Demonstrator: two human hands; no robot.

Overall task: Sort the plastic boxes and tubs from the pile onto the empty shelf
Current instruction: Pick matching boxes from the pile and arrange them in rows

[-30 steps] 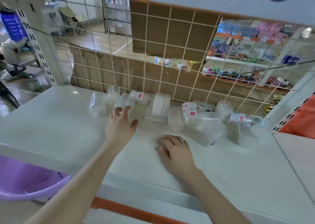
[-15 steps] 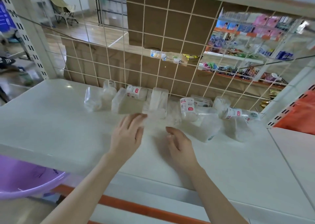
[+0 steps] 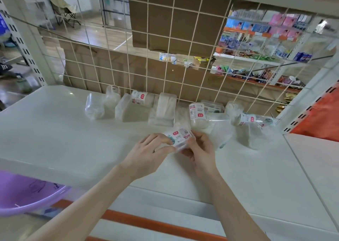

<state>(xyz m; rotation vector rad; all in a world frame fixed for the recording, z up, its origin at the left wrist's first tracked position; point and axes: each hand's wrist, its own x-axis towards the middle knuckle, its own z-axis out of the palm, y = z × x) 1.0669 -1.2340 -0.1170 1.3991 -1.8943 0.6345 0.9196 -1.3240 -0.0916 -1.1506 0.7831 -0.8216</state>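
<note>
Labelled clear box [image 3: 179, 138] pinched between left hand [image 3: 148, 151] and right hand [image 3: 200, 150], just in front of tub row [image 3: 165, 108] on shelf [image 3: 55, 130]; looks light, thin-walled, slippery; grip by edges

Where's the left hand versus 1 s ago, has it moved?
Yes: the left hand drew back from the tilted tub, rightward and toward the shelf's front edge, and now grips a labelled box.

Retail shop. White metal shelf [image 3: 55, 134] stands in front of a wire grid panel [image 3: 170, 37]. Clear tubs [image 3: 197, 116] with barcode labels lie at the grid's foot. Behind the grid, to the right, are display racks [image 3: 256, 58] full of colourful packaged goods. Behind it, to the left, is a folding chair [image 3: 62, 7].
</note>
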